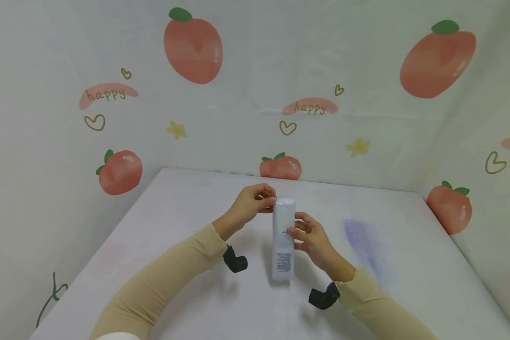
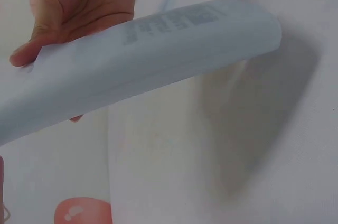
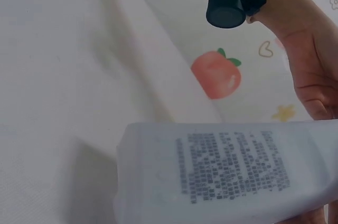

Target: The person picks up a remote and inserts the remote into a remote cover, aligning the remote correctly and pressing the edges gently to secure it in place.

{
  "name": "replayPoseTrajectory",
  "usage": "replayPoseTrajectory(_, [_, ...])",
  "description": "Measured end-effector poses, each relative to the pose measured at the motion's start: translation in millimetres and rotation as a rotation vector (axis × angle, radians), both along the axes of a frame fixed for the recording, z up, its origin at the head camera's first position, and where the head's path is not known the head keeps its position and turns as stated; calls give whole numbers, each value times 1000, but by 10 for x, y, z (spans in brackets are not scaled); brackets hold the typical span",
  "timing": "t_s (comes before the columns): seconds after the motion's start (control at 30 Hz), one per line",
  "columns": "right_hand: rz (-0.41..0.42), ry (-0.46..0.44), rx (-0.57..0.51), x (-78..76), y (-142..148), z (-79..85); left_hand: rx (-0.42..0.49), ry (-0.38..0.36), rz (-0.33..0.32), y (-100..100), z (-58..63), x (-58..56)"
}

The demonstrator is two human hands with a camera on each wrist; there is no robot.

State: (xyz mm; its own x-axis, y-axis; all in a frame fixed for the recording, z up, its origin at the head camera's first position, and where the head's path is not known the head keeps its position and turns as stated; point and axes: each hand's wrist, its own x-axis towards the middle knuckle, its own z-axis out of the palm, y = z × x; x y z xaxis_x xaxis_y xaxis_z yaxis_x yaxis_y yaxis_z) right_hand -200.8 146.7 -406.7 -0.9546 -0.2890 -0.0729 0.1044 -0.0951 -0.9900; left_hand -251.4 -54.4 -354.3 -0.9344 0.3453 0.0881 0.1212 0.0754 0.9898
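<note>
A long white pack [image 1: 284, 212] with a block of small grey print near its lower end stands upright over the table in the head view. My right hand [image 1: 316, 241] grips it by the right side at mid-height, thumb on the front face. At the top left corner, my left hand [image 1: 254, 202] has its fingers curled and pinches the edge. The left wrist view shows the pack [image 2: 153, 65] crossing at a slant, the right hand [image 2: 97, 2] behind it. Seen from the right wrist, the printed end of the pack [image 3: 153, 176] lies close to the camera.
The white table [image 1: 195, 208] bears a faint purple patch [image 1: 361, 241] to the right. White curtain walls [image 1: 246, 94] with printed red fruit enclose it on the back and sides. Dark wrist cameras [image 1: 235, 260] hang below both sleeves.
</note>
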Motion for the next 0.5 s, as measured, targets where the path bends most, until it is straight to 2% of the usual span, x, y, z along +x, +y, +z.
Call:
replayPoseTrajectory(0.2, [-11, -7, 1, 1, -4, -36, -93, 39, 17, 60, -39, 18])
replayPoseTrajectory(0.5, [-98, -37, -24, 20, -51, -18, -233, 201, 140, 167, -82, 84])
